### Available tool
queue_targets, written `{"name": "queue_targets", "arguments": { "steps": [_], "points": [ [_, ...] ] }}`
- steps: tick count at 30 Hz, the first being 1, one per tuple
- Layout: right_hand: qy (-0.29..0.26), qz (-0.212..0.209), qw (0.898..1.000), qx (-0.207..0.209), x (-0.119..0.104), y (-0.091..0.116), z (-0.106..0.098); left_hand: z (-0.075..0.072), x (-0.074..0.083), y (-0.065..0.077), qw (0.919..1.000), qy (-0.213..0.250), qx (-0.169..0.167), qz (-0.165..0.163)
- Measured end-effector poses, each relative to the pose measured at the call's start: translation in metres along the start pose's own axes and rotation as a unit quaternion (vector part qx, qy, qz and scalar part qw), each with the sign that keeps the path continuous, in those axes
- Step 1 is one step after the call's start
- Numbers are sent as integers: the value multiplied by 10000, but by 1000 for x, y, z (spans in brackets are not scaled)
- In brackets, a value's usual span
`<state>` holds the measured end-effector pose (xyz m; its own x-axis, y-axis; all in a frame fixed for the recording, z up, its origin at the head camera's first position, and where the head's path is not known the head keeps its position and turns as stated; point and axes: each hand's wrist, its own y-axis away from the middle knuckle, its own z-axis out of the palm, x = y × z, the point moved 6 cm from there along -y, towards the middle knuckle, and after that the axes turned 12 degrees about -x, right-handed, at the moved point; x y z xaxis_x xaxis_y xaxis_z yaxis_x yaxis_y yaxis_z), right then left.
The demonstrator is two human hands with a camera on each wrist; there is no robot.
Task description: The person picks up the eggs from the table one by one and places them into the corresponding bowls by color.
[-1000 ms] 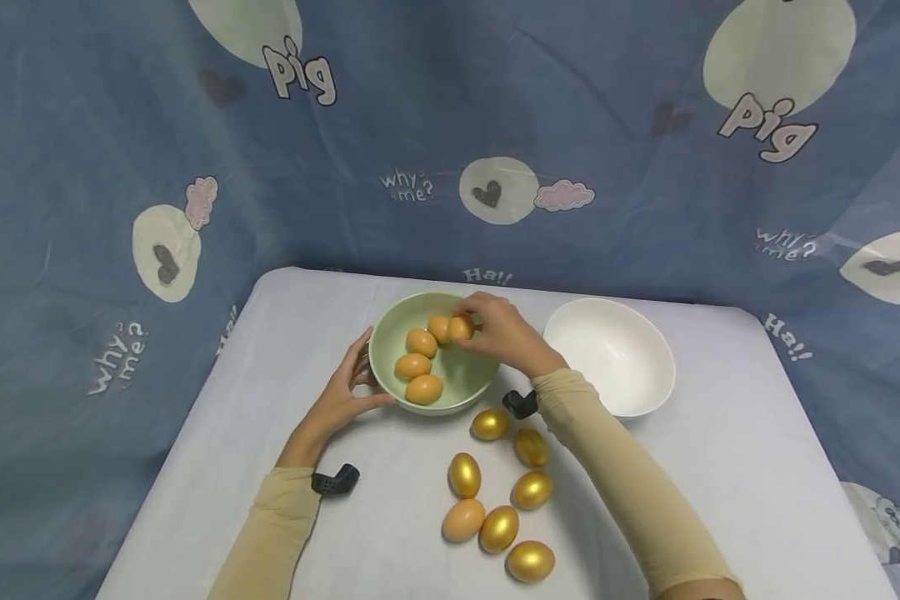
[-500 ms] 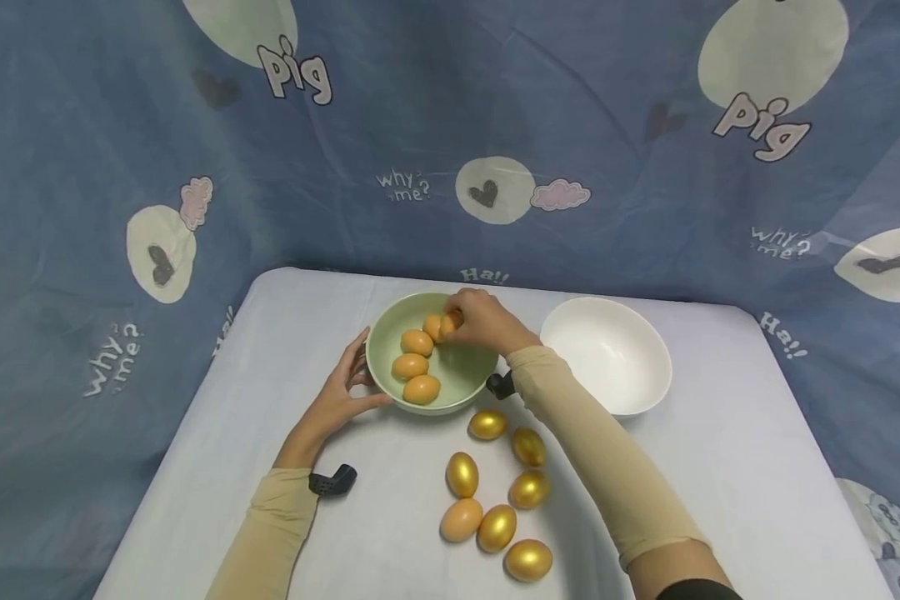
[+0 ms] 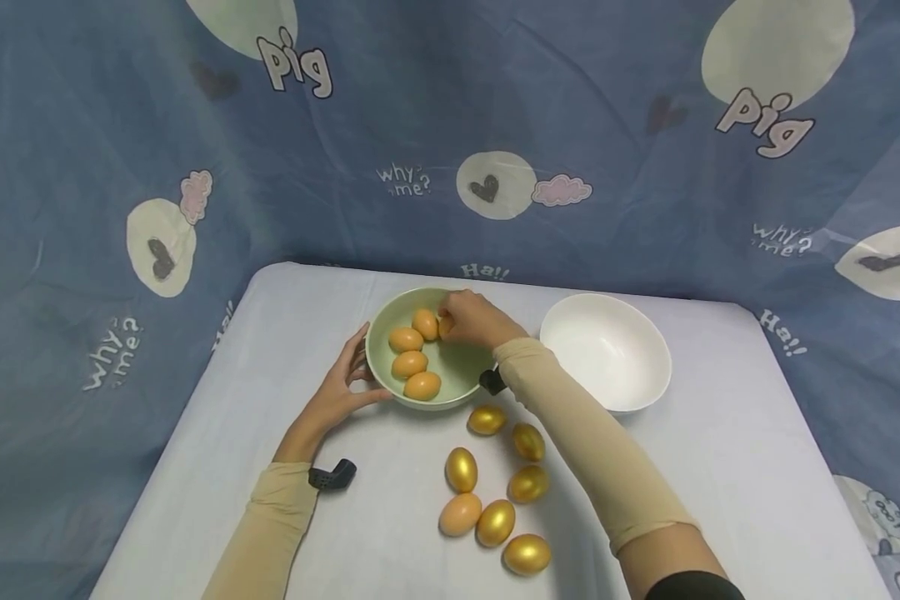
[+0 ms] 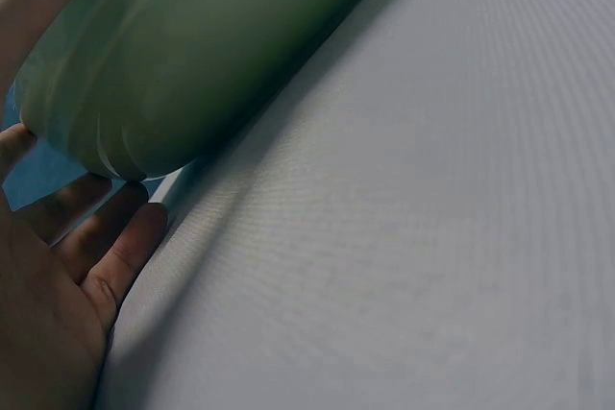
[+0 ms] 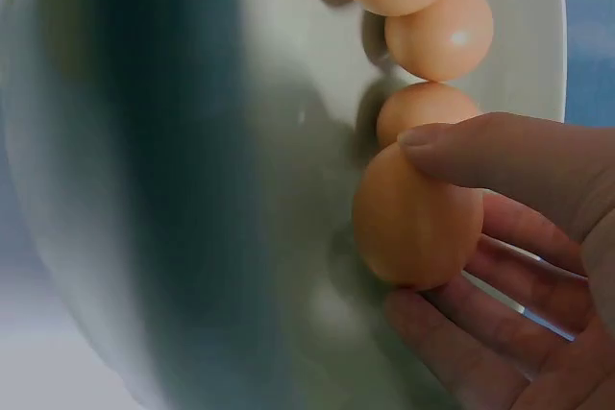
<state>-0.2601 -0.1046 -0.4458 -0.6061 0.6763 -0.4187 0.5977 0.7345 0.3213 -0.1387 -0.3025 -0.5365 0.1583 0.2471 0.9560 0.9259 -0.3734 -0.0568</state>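
In the head view, a light green bowl (image 3: 459, 373) holds several brown eggs (image 3: 423, 386) in a row along its left side. My left hand (image 3: 330, 408) holds the bowl's left side, thumb at the near rim and fingers around the outer wall. The left wrist view shows those fingertips against the bowl's lower wall. My right hand (image 3: 476, 322) reaches inside the bowl at the far right. In the right wrist view its thumb and fingers pinch a brown egg (image 5: 411, 223), which touches or overlaps the neighbouring egg. Most of this egg is hidden in the head view.
A white bowl (image 3: 606, 350) stands right of the green one, beside the right forearm. Several gold eggs (image 3: 527, 554) and one brown egg (image 3: 461, 514) lie on the white table (image 3: 375, 533) in front. A blue printed cloth (image 3: 390, 100) hangs behind.
My right hand has moved left and deeper into the green bowl with the egg. The far eggs in the row have shifted slightly left. My left hand keeps its place on the bowl.
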Motion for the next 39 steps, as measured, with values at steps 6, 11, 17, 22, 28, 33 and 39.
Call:
{"name": "queue_targets", "arguments": {
  "steps": [6, 11, 17, 22, 28, 33, 39],
  "points": [
    [-51, -52, 10000, -57, -2, -1, 1, -2, 0, 0, 10000, 21, 29, 26],
    [-236, 56, 9995, -184, 2, -1, 5, -1, -2, 1, 10000, -13, 24, -39],
    [-564, 245, 9977, -269, 8, 2, 7, 0, -2, 2, 10000, -4, 28, -84],
    [-819, 72, 9964, -221, 0, 12, 2, 1, -4, 3, 10000, -21, -8, -56],
    [-1078, -316, 9935, 173, -13, 43, -3, 0, -3, 1, 10000, -32, -8, -82],
    [-1280, -722, 9865, 720, -26, 79, 1, 0, -2, -2, 9999, -18, -29, -95],
    [-1722, -1394, 9679, 1188, -45, 120, 14, -1, -5, -1, 9998, 44, -27, -201]
  ]
}}
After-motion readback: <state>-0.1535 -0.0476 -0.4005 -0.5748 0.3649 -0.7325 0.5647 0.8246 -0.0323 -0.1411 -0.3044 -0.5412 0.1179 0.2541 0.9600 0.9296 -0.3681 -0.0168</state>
